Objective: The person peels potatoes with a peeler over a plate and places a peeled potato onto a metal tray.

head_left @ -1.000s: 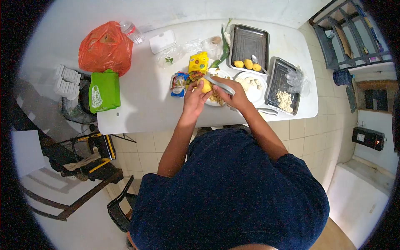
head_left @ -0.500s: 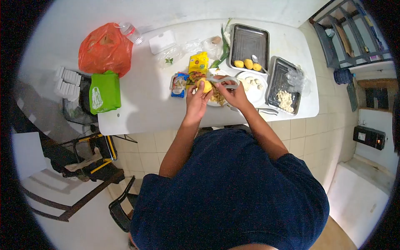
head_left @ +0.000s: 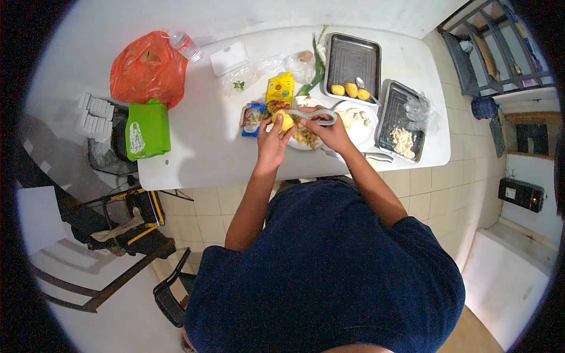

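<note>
My left hand (head_left: 273, 142) is closed around a yellow peeled potato (head_left: 283, 121), holding it over the left side of a white plate. In my right hand (head_left: 331, 130) is a peeler with a pale grey handle (head_left: 321, 116), its head against or very close to the potato. Brown peelings (head_left: 306, 136) lie on the plate below. Just right of my right hand, a second white plate (head_left: 366, 141) bears pale pieces. A knife (head_left: 378, 157) lies at the table's front edge. Several peeled potatoes (head_left: 351, 90) and a spoon (head_left: 359, 81) rest in the dark baking tray (head_left: 353, 59).
A second tray (head_left: 385, 132) at right holds crumbled pale food (head_left: 403, 143) and a plastic bag (head_left: 419, 115). Yellow (head_left: 280, 88) and blue (head_left: 252, 117) packets lie near my left hand. Green onion (head_left: 318, 73), a red bag (head_left: 147, 73), a green bag (head_left: 148, 129) and a bottle (head_left: 186, 47) are farther off.
The potato and my left hand have shifted slightly left. The peeler has turned in my right hand, its handle now lying flatter, still at the potato.
</note>
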`<act>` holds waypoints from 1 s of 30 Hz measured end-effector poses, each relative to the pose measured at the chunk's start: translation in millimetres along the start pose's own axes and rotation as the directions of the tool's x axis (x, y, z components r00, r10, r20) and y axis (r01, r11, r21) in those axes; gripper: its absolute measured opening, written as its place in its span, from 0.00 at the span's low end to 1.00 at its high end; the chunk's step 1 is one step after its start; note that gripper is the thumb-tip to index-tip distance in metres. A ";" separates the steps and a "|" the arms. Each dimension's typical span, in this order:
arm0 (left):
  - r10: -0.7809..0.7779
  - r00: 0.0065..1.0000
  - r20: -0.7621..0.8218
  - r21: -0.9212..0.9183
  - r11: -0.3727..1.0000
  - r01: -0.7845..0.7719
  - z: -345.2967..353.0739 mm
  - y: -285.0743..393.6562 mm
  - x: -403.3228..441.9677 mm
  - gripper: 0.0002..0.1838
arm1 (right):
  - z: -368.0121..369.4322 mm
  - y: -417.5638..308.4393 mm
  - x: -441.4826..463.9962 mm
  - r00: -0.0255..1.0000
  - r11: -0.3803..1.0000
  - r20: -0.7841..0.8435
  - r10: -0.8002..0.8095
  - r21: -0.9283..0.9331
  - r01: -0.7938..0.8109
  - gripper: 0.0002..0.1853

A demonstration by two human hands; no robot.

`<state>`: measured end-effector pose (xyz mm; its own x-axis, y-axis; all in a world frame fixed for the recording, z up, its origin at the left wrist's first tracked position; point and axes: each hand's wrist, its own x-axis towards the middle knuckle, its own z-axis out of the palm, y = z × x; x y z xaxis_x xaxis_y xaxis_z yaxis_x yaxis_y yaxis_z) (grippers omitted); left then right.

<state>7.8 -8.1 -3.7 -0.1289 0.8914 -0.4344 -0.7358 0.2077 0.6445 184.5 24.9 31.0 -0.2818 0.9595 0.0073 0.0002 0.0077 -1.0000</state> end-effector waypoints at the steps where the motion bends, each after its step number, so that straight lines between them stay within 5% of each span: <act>1: -0.005 1.000 0.000 0.005 1.000 0.005 -1.4 0.4 1.0 0.18 | 0.4 1.4 0.9 0.999 0.999 0.007 -0.037 -0.010 0.037 0.15; 4: -0.034 0.999 -0.019 0.016 0.999 0.035 -1.0 -0.3 2.5 0.18 | 2.8 -5.2 -3.4 0.996 0.995 -0.005 0.093 0.044 -0.093 0.17; 10: -0.061 0.998 0.002 -0.010 0.998 0.061 -0.6 -1.7 4.2 0.18 | 7.6 -1.5 -7.4 0.994 0.994 0.002 0.106 0.038 -0.106 0.15; 19: -0.105 0.994 0.026 -0.073 0.992 0.107 -3.4 -5.9 12.3 0.18 | 15.4 1.1 -9.8 0.989 0.990 -0.058 -0.134 0.027 0.136 0.14; 30: -0.097 0.994 0.048 -0.053 0.994 0.099 10.0 -13.0 1.7 0.16 | 10.3 5.4 -5.9 0.993 0.998 -0.106 -0.053 0.014 0.055 0.13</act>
<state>23.8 -5.3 -6.6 -0.0250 0.8857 -0.4637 -0.7790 0.2734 0.5643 176.3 16.4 25.6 -0.1781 0.9821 0.0610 -0.0283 0.0568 -0.9980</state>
